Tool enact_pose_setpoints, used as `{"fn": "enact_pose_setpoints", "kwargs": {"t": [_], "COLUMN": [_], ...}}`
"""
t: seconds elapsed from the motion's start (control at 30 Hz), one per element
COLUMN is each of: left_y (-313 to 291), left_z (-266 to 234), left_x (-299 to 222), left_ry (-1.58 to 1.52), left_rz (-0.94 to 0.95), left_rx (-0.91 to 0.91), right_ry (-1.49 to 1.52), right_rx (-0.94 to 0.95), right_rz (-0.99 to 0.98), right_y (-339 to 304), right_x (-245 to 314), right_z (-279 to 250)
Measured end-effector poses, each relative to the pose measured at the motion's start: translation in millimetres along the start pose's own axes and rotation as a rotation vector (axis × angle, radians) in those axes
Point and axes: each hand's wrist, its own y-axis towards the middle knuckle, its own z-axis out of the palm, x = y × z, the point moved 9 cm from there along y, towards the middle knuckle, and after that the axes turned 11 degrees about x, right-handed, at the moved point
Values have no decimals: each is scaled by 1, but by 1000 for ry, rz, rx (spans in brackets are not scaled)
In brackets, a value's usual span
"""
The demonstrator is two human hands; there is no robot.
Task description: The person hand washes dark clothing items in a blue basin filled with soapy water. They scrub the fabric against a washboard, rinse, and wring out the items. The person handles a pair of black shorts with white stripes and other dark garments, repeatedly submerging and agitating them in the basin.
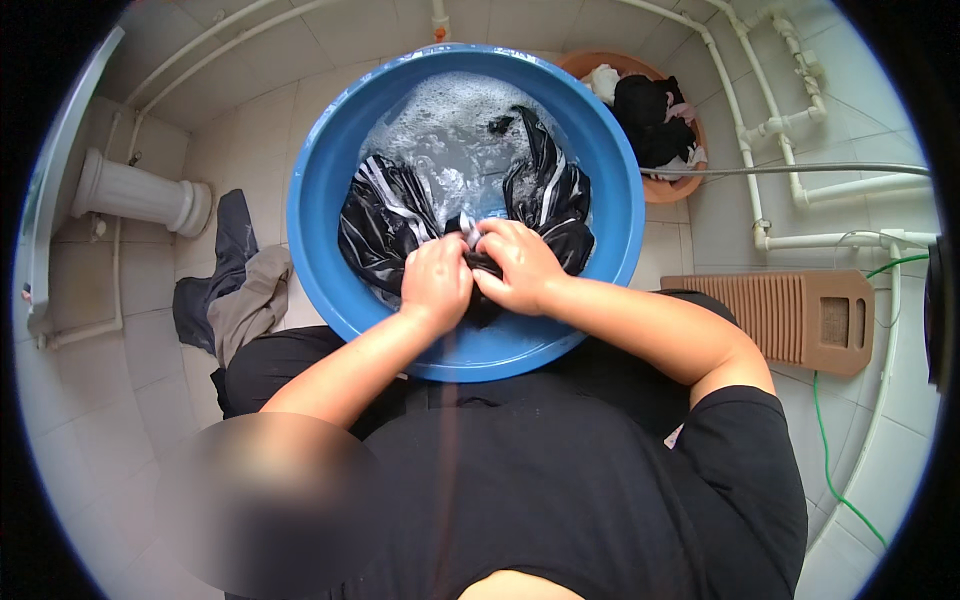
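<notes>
Best to keep the black, white-striped garment (pixel 388 205) low in the blue basin (pixel 305 200), with left hand (pixel 437 280) and right hand (pixel 520 265) close together, fingers curled around its bunched middle, and to press with short, even strokes, without splashing the foamy water (pixel 440 110). Notice also, beyond at the right, an orange tub (pixel 668 191) holding black, white and pink laundry (pixel 645 110).

To your left, a white pedestal (pixel 140 197) stands on the pale tiled floor (pixel 262 128). Ahead of you and to your right, white pipes (pixel 850 241) run along the light tiled walls (pixel 880 95), and a thin green hose (pixel 905 260) shows near your right side, all in bright light.
</notes>
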Motion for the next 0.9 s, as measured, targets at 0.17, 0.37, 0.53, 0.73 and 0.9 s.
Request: {"fn": "enact_pose_setpoints", "kwargs": {"t": [0.17, 0.37, 0.53, 0.73, 0.9], "left_y": [31, 59, -9, 46, 39], "left_z": [22, 25, -1, 19, 5], "left_x": [40, 57, -20, 58, 77], "left_ry": [4, 19, 216, -146, -452], "left_rz": [-237, -271, 96, -257, -256], "left_rx": [120, 292, 22, 246, 328], "right_ry": [-15, -68, -109, 109, 238], "right_rx": [100, 92, -4, 152, 144], "right_rz": [235, 413, 26, 494, 373], "right_y": [37, 41, -12, 27, 22], "right_x": [-47, -74, 7, -72, -94], "right_z": [29, 19, -4, 23, -1]}}
